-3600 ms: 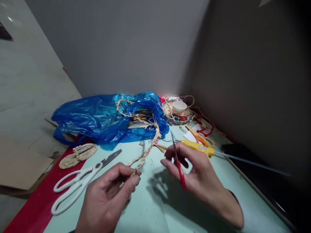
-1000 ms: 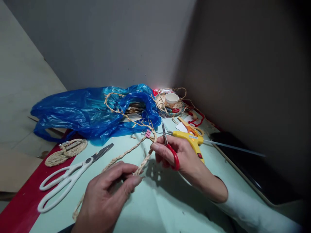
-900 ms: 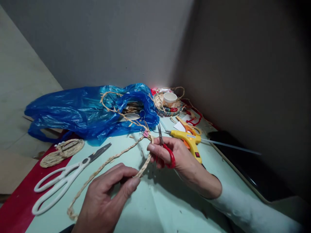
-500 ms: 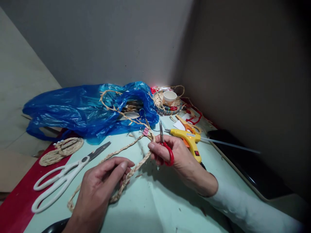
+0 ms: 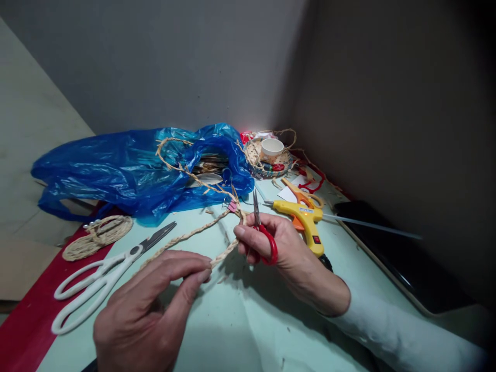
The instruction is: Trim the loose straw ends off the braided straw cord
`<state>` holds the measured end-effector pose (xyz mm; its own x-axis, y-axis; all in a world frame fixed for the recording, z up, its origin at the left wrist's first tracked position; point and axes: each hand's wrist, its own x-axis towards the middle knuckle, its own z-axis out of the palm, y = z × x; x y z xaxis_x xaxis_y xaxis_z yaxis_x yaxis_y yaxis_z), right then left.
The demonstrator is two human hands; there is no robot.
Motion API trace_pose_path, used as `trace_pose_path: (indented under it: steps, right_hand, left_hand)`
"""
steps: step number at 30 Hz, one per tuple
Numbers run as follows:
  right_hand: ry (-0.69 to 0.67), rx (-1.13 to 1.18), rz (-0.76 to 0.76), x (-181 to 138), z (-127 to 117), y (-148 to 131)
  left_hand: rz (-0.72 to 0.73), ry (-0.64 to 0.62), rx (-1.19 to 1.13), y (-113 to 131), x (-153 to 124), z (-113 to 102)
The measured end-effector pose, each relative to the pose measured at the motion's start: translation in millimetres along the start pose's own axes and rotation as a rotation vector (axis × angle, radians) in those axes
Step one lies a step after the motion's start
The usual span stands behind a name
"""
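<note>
We cannot see where the braided straw cord [image 5: 222, 253] ends, because the left hand [image 5: 149, 310] covers it near the pinch. The lower loop of the red scissors [image 5: 263, 240] is hidden inside the right hand [image 5: 279, 245]. The blue bag [image 5: 127, 170] hides its contents. The left wrist is cut by the near edge.

Tan braided straw cord [image 5: 217, 254] taut; small red-handled scissors [image 5: 260, 227] upright, blades shut.
</note>
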<state>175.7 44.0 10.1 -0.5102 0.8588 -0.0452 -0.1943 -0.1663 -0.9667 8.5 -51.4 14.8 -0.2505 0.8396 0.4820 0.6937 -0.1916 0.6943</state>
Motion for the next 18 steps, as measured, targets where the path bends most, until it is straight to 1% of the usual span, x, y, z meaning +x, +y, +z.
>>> trace_pose_path:
  steps: [5, 10, 11, 14, 15, 16, 17, 18]
  right_hand:
    - [0.082, 0.057, -0.023, 5.4, -6.8, -0.5]
    - [0.085, 0.109, -0.038, 8.3, -13.8, -1.4]
    - [0.082, 0.108, -0.033, 8.1, -13.4, -1.8]
    - [0.082, 0.093, -0.009, 7.9, -10.9, -2.4]
    - [0.087, 0.082, -0.008, 8.5, -10.4, -2.3]
    - [0.097, 0.070, -0.017, 9.5, -10.5, -2.2]
    - [0.115, 0.060, -0.038, 10.9, -11.3, -2.0]
    - [0.141, 0.054, -0.071, 12.7, -12.9, -2.0]
  left_hand:
    - [-0.098, -0.087, -0.061, -2.6, 2.0, -1.1]
    - [-0.314, -0.048, -0.190, -6.9, 7.7, -4.3]
    - [-0.316, -0.070, -0.196, -9.6, 10.0, -5.8]
    - [-0.286, -0.212, -0.193, -16.3, 19.8, -12.0]
    - [-0.278, -0.233, -0.181, -16.7, 23.1, -14.6]
    - [-0.267, -0.214, -0.155, -16.0, 25.4, -17.4]
    - [-0.254, -0.160, -0.112, -14.3, 26.2, -20.3]
    - [-0.228, -0.079, -0.053, -12.3, 24.6, -23.4]
